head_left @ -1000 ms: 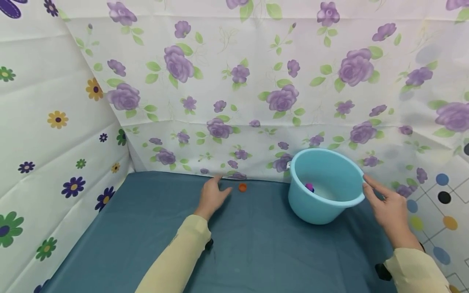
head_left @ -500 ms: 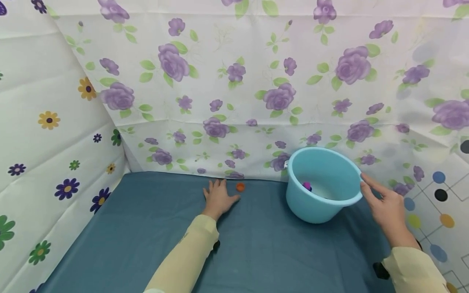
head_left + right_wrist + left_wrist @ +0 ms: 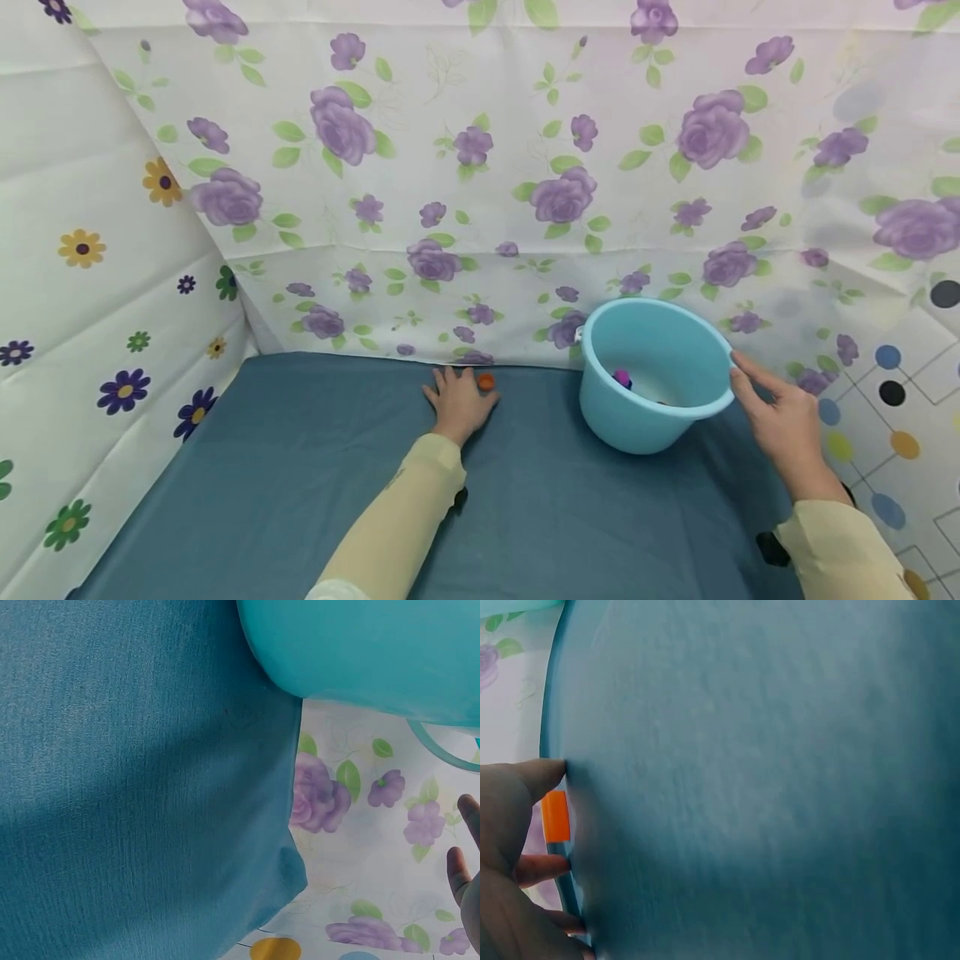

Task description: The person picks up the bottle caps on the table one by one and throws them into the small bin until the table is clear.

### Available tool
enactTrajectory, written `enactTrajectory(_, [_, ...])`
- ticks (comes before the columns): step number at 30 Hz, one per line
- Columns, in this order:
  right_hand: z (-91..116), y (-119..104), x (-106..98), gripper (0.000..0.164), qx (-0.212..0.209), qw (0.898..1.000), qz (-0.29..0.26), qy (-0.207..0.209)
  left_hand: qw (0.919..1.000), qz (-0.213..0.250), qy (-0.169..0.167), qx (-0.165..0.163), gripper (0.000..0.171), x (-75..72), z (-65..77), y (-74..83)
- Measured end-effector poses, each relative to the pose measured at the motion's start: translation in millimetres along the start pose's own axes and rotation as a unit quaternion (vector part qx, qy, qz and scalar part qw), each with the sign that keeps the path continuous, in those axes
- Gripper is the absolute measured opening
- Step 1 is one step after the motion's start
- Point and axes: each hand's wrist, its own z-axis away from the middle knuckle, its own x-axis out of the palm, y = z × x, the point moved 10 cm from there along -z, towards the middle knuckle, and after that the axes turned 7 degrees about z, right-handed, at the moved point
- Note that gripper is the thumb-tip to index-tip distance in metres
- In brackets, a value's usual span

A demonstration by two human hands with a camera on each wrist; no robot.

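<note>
My left hand (image 3: 459, 406) is spread low over the blue cloth by the wall. Beside it lies a small round orange piece that looks like a bottle cap (image 3: 486, 382). In the left wrist view this cap (image 3: 556, 816) sits between my thumb and forefinger, whose tips are at the cloth. My right hand (image 3: 786, 425) pinches the right rim of a light blue bucket (image 3: 637, 425) between thumb and forefinger. Only two fingertips (image 3: 456, 866) show in the right wrist view, below the bucket's side (image 3: 367, 660). Inside the bucket lies a small magenta and dark blue item (image 3: 622, 379).
A blue cloth (image 3: 322, 483) covers the table up to the floral sheet (image 3: 487, 175) hung behind it. Another flowered sheet (image 3: 97, 317) borders the left side, and a dotted one stands at the right. The bucket's handle (image 3: 442, 754) hangs at its side.
My left hand has moved right to the orange cap, its fingers spreading beside it. The right hand stays at the bucket's rim. The whole head view has shifted slightly left.
</note>
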Motion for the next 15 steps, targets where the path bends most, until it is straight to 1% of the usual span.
enactTrajectory(6, [-0.8,-0.9,-0.6,0.038,-0.006,1.0,-0.01,0.011,0.9998,0.01,0.019,0.0,0.063,-4.1,0.9,4.0])
enactTrajectory(10, [-0.8,-1.2,-0.2,0.038,-0.006,1.0,-0.01,0.008,0.9993,0.017,0.032,0.003,0.056,-7.2,0.1,6.1])
enactTrajectory(15, [-1.1,-0.8,-1.0,0.038,-0.005,1.0,-0.005,0.01,0.9991,0.022,0.036,0.004,0.047,-8.0,-1.3,7.3])
